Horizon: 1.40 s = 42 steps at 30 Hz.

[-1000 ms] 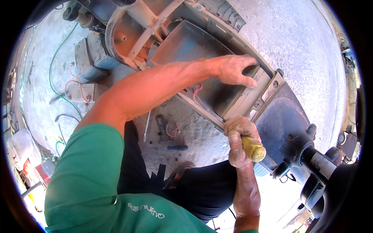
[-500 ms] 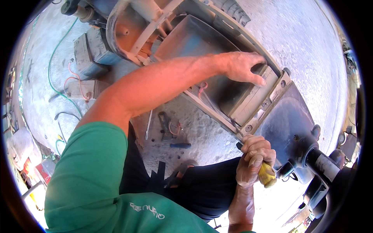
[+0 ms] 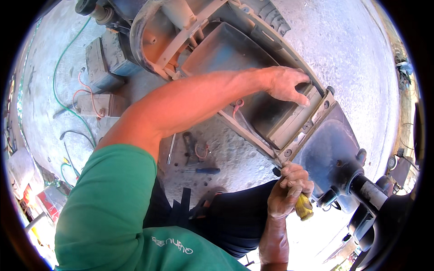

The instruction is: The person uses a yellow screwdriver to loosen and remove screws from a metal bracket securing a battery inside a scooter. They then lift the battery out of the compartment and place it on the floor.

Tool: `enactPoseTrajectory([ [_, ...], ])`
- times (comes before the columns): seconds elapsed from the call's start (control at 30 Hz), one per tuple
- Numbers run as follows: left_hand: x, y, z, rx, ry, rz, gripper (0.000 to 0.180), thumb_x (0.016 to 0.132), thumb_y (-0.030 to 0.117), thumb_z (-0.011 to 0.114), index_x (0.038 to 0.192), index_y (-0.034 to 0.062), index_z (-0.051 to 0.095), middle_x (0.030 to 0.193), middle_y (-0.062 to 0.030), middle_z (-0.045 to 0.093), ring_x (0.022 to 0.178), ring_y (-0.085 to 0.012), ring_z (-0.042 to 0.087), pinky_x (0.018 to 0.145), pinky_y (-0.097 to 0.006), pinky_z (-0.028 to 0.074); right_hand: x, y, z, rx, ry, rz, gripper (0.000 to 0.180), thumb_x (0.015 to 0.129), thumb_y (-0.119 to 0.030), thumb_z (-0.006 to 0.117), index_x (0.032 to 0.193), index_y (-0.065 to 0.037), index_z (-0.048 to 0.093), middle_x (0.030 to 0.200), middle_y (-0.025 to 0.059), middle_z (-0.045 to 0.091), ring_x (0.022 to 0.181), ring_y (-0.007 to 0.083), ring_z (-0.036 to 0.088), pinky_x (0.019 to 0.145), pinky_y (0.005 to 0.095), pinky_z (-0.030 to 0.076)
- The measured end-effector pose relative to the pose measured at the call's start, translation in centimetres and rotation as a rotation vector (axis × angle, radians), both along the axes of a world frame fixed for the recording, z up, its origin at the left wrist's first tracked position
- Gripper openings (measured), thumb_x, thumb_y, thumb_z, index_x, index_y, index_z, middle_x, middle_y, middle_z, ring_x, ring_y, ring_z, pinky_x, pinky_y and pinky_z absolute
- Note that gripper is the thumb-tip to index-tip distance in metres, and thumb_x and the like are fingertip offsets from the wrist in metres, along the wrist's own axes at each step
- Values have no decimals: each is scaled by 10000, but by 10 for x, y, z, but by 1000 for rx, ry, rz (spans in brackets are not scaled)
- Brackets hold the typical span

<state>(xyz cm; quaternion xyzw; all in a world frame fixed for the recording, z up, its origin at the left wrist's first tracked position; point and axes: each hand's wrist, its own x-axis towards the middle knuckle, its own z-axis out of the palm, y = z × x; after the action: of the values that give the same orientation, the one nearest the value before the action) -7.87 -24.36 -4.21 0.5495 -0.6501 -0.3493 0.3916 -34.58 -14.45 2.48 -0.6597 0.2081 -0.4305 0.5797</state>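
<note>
A dusty grey scooter-like body frame (image 3: 246,131) with a deep dark compartment (image 3: 221,54) lies in front of me. My left hand (image 3: 287,86) reaches across to its far right end. The thumb presses on a grey bar-shaped block (image 3: 294,119) and the fingers curl over it, their tips partly hidden. My right hand (image 3: 291,187) is wrapped round a screwdriver with a yellow handle (image 3: 304,208). Its thin shaft points up to the frame's near corner, by a round hole (image 3: 288,152); the fingers cover part of it, and I cannot tell whether the tip sits on a screw.
On the floor lie a blue-handled screwdriver (image 3: 208,170), a metal rod (image 3: 172,149) and small dark parts. Several dusty batteries (image 3: 101,105) with a red wire stand at left, near a green cable (image 3: 56,67). A dark fender (image 3: 323,140) and black shaft (image 3: 370,192) extend right.
My right hand and the yellow handle have shifted slightly left and down, the shaft still at the frame's corner. My left hand keeps its place on the block. The whole view has shifted a little.
</note>
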Motion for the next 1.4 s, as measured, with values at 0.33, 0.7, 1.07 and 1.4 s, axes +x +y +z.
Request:
enactPoseTrajectory([
  [0.33, 3, 4, -1, 0, 2, 26, 875, 862, 591, 677, 1457, -24, 497, 1497, -246, 499, 1410, -366, 464, 1180, -423, 370, 9, -25, -5, -15, 61, 187, 224, 1052, -297, 574, 962, -95, 542, 814, 59, 574, 904, 243, 599, 911, 483, 504],
  [0.7, 4, 6, -4, -19, 51, 20, 862, 881, 590, 670, 1462, -21, 491, 1489, -253, 512, 1408, -363, 466, 1181, -423, 367, 10, -14, 16, -34, 110, 123, 298, 1011, -371, 665, 928, -107, 553, 813, 41, 559, 878, 237, 593, 905, 489, 520],
  [1.07, -6, -2, -10, -17, 42, 31, 902, 896, 611, 651, 1461, -69, 470, 1480, -284, 505, 1425, -383, 444, 1192, -427, 354, -4, 9, -12, 19, -72, -101, 183, 1070, -290, 561, 968, -140, 540, 857, 37, 566, 941, 229, 587, 982, 463, 478],
  [1.4, 7, 4, 2, 3, -4, -9, 932, 864, 615, 659, 1472, -63, 463, 1518, -273, 471, 1423, -376, 448, 1190, -433, 355, 12, -16, 9, -87, 100, 136, 261, 1053, -355, 576, 988, -114, 501, 787, 56, 553, 865, 232, 592, 928, 475, 496],
])
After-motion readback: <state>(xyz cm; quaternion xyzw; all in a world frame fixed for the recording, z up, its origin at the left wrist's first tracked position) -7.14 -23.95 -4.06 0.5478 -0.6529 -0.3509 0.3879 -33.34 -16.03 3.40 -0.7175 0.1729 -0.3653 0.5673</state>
